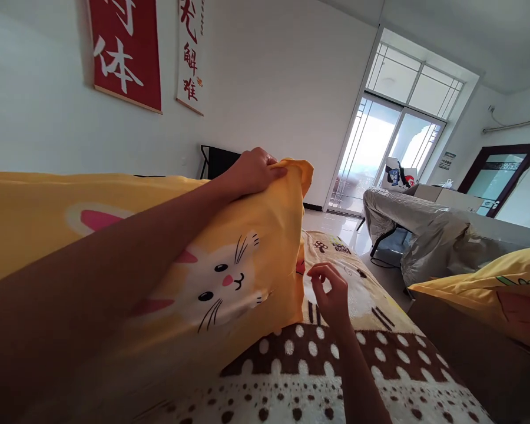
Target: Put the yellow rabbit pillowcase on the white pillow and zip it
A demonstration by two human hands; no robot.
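A yellow pillowcase (265, 229) printed with a white rabbit face stands tilted across the left and middle of the head view. My left hand (254, 171) is closed on its upper edge near the far corner, with the forearm crossing in front of the print. My right hand (331, 288) is held just right of the pillowcase's side edge. Its thumb and forefinger meet in a pinch; whatever lies between them, if anything, is too small to see. Beneath both hands lies a plush patterned blanket (313, 347) with brown bands and white dots.
Another yellow cloth item with a carrot print (512, 294) lies at the right edge. Behind it stands a table (406, 212) draped in crumpled plastic, bearing cardboard boxes (450, 197) and a printed bag (400, 175). Glass doors (380, 141) and wall scrolls (126, 53) are farther back.
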